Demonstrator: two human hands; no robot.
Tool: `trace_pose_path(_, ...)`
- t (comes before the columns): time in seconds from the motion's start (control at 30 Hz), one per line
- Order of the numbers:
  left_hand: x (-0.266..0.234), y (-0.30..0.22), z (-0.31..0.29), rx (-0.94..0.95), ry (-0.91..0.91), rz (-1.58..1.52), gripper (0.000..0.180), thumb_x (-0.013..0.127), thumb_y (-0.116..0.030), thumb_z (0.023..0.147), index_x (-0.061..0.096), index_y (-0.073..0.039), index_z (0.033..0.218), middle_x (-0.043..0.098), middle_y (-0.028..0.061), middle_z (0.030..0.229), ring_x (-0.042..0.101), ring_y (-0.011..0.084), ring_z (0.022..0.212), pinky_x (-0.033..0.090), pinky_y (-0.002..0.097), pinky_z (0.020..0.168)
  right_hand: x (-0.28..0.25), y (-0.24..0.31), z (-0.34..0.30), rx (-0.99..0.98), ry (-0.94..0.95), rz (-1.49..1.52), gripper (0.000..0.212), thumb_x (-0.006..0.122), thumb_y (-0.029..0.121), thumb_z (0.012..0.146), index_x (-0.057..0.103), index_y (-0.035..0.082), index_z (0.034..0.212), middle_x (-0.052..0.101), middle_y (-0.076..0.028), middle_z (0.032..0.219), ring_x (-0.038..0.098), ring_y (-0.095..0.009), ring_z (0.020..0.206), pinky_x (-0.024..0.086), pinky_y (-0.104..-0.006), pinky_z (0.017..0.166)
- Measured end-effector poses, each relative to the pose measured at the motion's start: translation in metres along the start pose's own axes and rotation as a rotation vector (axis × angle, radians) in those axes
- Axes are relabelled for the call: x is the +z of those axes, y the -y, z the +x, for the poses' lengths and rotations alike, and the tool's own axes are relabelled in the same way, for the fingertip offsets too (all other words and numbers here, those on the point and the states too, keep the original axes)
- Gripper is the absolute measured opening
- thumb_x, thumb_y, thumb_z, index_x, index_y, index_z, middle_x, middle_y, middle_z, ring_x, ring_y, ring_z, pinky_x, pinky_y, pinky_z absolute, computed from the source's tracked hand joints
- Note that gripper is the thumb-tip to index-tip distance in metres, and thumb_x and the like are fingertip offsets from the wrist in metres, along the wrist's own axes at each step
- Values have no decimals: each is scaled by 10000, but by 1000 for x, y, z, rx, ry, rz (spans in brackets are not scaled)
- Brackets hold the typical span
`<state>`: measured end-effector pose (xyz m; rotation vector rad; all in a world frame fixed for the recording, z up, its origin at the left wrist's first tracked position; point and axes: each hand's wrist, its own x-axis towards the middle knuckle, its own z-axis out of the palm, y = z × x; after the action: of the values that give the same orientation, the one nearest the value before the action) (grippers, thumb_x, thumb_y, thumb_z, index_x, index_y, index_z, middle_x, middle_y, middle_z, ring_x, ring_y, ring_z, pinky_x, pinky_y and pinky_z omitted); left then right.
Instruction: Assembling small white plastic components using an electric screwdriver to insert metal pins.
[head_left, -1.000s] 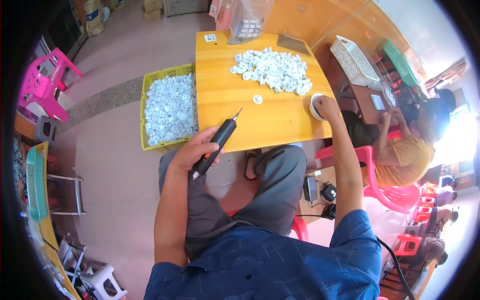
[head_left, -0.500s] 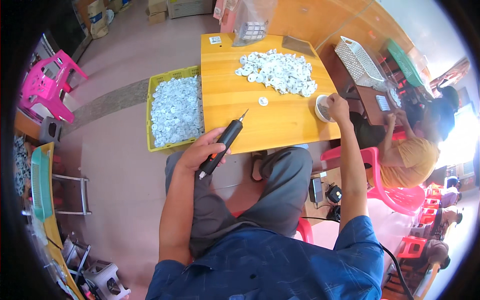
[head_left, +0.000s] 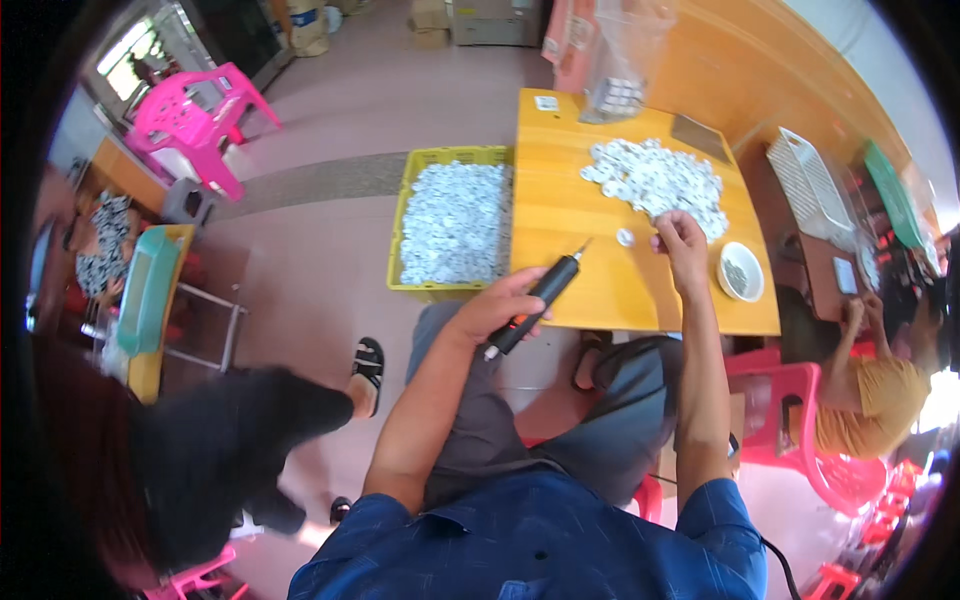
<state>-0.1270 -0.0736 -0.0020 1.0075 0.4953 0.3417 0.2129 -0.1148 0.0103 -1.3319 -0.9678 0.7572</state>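
My left hand (head_left: 492, 310) is wrapped round a black electric screwdriver (head_left: 541, 305), its thin bit pointing up and away to the right over the table's near edge. My right hand (head_left: 683, 240) hovers above the table with thumb and fingers pinched; whatever is between them is too small to make out. Just left of those fingertips, a single round white plastic part (head_left: 625, 237) lies on the tabletop. Beyond it spreads a heap of similar white parts (head_left: 655, 172). To the right of my right hand stands a white bowl (head_left: 746, 291) with small grey metal bits inside.
A yellow crate (head_left: 396, 250) full of white parts adjoins the left side of the yellow table (head_left: 560, 225). A clear plastic bag (head_left: 625, 60) stands at the table's back. A person in black (head_left: 230, 440) is close on my left; another in yellow (head_left: 875, 390) sits at right.
My right hand has left the bowl and moved left to the single white part. The view has shifted left, and a person in black has come in at the left.
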Motion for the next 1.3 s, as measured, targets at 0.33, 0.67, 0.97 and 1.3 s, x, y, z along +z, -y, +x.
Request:
trace_pose_path(0.33, 3, -12, 29, 85, 121, -9, 733, 654, -236, 920, 306, -76, 1544, 634, 112, 1021, 652, 133, 707, 551, 249, 631, 31, 1, 20, 11, -14, 224, 121, 586, 202, 1016, 604, 94, 966, 606, 14, 893, 571, -63, 721, 493, -210, 642)
trace_pose_path(0.67, 13, -68, 105, 40, 257, 174, 729, 645, -254, 903, 327, -79, 1536, 637, 113, 1025, 645, 133, 717, 551, 261, 671, 3, -13, 52, -2, -41, 391, 53, 651, 147, 971, 620, 105, 980, 652, 10, 900, 592, -60, 720, 490, -199, 623)
trace_pose_path(0.97, 24, -58, 123, 68, 272, 202, 701, 623, -236, 918, 328, -69, 1532, 626, 121, 1048, 648, 129, 731, 554, 265, 676, -1, -15, 51, 19, -60, 488, 100, 643, 114, 966, 624, 90, 1061, 660, -21, 888, 613, -70, 720, 521, -190, 621)
trace_pose_path(1.3, 28, -62, 116, 40, 212, 174, 694, 629, -230, 927, 333, -94, 1540, 627, 91, 997, 640, 125, 708, 538, 250, 652, 7, -18, 51, 13, -57, 454, 77, 649, 116, 960, 626, 83, 1025, 670, -26, 891, 609, -62, 710, 515, -184, 621)
